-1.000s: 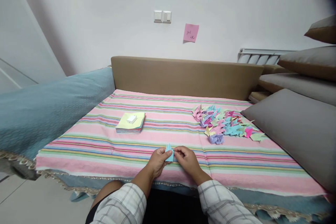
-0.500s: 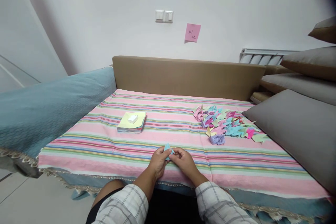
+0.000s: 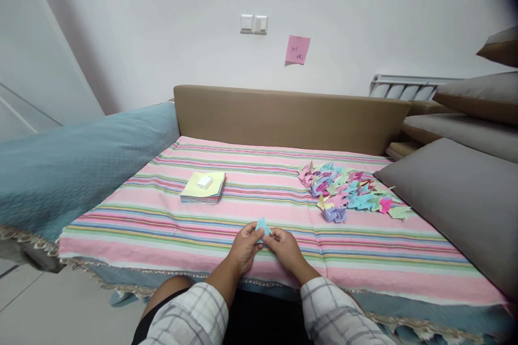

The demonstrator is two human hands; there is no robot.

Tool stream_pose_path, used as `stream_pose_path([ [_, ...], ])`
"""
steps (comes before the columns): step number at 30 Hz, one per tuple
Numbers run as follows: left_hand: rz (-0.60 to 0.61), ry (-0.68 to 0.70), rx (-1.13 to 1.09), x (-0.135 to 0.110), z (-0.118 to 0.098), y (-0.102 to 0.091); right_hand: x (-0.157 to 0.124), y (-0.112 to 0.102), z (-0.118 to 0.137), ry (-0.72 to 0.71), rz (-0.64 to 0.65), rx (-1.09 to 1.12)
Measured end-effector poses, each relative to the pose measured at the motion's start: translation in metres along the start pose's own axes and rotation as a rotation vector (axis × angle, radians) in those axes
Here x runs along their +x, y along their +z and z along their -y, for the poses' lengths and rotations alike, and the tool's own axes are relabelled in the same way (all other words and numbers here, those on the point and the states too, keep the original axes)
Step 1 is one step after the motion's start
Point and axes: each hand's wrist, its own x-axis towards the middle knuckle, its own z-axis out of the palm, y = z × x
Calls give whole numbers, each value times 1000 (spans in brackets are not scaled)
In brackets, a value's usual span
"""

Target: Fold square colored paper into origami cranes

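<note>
A small piece of folded light-blue paper is pinched between my two hands, just above the near part of the striped cloth. My left hand grips its left side with thumb and fingers. On its right edge, my right hand closes thumb and fingertips. The lower part of the paper is hidden behind the thumbs. To the right lies a spread of folded paper cranes in several colours. Further left sits a stack of square paper sheets, yellow on top, with a small white box-like object resting on it.
Behind the cloth rises a brown sofa back. Grey cushions are piled at the right, beside the cranes. A blue-covered armrest bounds the left side. A pink note and light switches are on the wall.
The blue paper has turned a little and shows a broader face above my thumbs. Both hands have shifted only slightly and still hold it.
</note>
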Motion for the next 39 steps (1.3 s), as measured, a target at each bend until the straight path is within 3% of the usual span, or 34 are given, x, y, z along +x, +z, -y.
stream_pose_path([
  [4,25,6,-47,0,-1,-3,2,-3,1,99,-69,152],
  [13,-19,46,-28,-1,3,-1,0,-7,-1,51,-44,257],
  [17,5,33,44,-1,2,-1,2,-11,4,96,-89,486],
  [21,19,48,204,6,1,-1,5,-17,8,164,-11,550],
  [24,-12,180,369,11,0,0,5,-17,8,170,-3,540],
  [28,-113,426,590,10,0,2,6,-13,3,139,-100,534],
  [31,-92,369,589,9,3,2,6,-9,-3,74,-112,480],
  [36,45,241,472,10,2,-2,4,-9,-10,11,-121,290],
  [39,47,198,437,10,2,-3,4,-8,-11,6,-128,287],
])
